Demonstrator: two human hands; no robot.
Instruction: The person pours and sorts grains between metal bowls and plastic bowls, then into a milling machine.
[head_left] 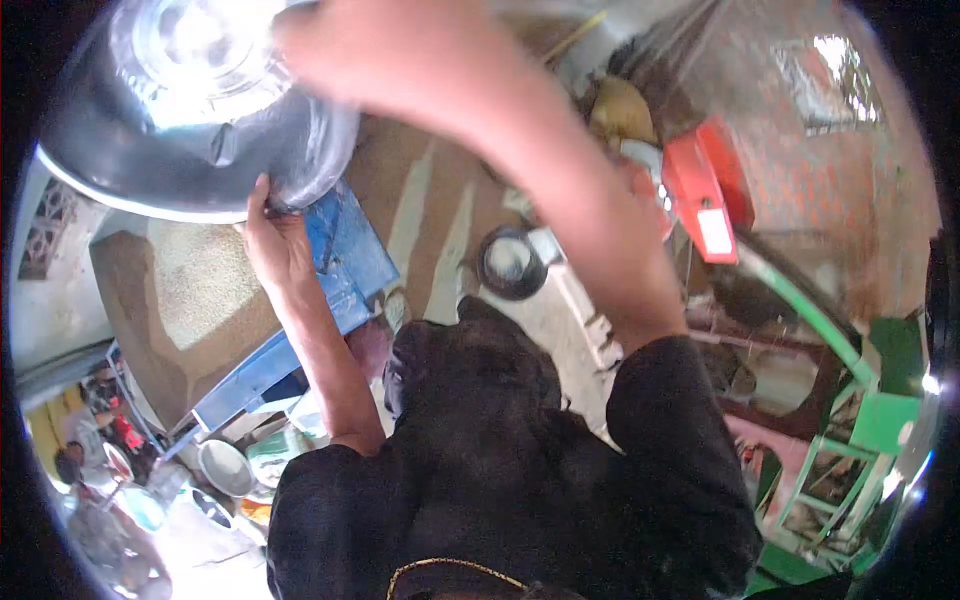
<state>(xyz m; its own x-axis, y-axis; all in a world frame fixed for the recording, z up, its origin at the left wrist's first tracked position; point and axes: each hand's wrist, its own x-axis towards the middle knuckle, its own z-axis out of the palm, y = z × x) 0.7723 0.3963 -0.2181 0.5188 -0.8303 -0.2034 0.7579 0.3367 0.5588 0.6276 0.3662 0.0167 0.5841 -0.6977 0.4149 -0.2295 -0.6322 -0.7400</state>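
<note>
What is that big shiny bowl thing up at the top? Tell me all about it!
The big metal bowl looks silvery and shiny, with a round raised middle that glares in the light and a pale rim along its lower edge. It is held up high and tilted, top left in the view. The left hand grips its rim from below; the blurred right hand reaches across its top.

Place: open-air home yard or washing spot | Ground: bare sandy earth and a pale concrete path (440, 230) | Beside path: blue wooden bench (345, 255), dark round pan (511, 262) | Left of bench: metal bowls (225, 465) on wet ground | Right of path: brick wall (800, 170), green metal frame (850, 440), red container (705, 195)
</note>
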